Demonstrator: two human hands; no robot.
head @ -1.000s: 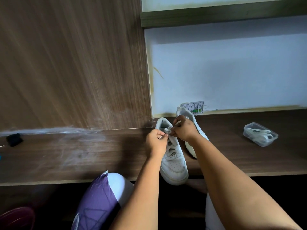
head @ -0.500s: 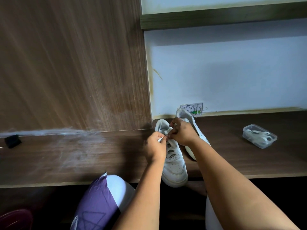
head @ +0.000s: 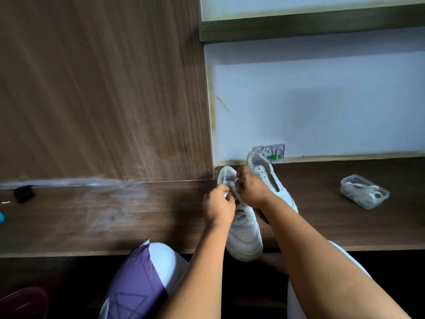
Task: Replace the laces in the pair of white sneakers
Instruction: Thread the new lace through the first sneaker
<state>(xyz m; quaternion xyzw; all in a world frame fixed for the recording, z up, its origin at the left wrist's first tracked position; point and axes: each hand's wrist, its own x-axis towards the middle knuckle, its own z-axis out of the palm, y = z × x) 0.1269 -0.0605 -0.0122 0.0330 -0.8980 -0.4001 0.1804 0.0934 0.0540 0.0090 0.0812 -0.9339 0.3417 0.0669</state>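
Two white sneakers stand on a brown wooden desk [head: 119,217]. The near sneaker [head: 244,233] points its toe at me and hangs slightly over the desk's front edge. The second sneaker [head: 264,173] lies behind it, angled to the right. My left hand [head: 218,203] and my right hand [head: 249,186] meet over the near sneaker's upper eyelets, each pinching the white lace [head: 232,192] there. Most of the lace is hidden under my fingers.
A clear plastic box [head: 364,191] holding white laces sits on the desk at the right. A small black object [head: 24,194] lies at the far left. An open wall socket [head: 271,151] is behind the sneakers. My knees are below the desk edge.
Both hands stay at the top of the near sneaker; the short lace end that stuck up from my right hand a second ago is now tucked between the fingers.
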